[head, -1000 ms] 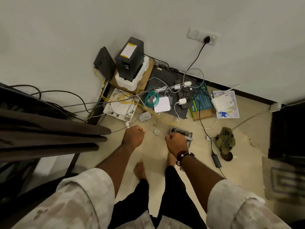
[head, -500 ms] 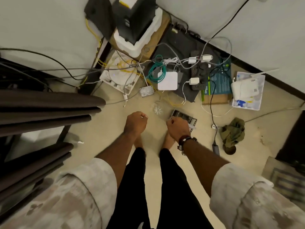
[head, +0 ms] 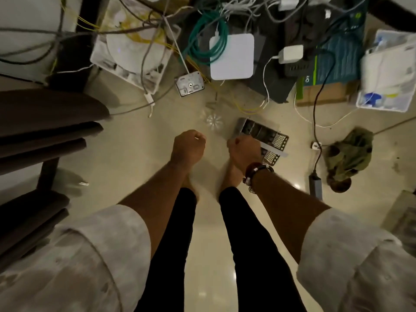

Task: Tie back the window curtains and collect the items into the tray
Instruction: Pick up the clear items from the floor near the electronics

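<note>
Change since earlier view: camera tipped further down; wall out of frame, floor clutter nearer. Curtain (head: pixel 45 122): dark folds at left, apparently untied; cable tangle (head: pixel 207 41) beyond the feet could snag a step. Tray (head: pixel 265 136): on floor by right hand (head: pixel 244 152); left hand (head: pixel 188 146) alongside, both sets of fingers curled, contents indiscernible.
</note>
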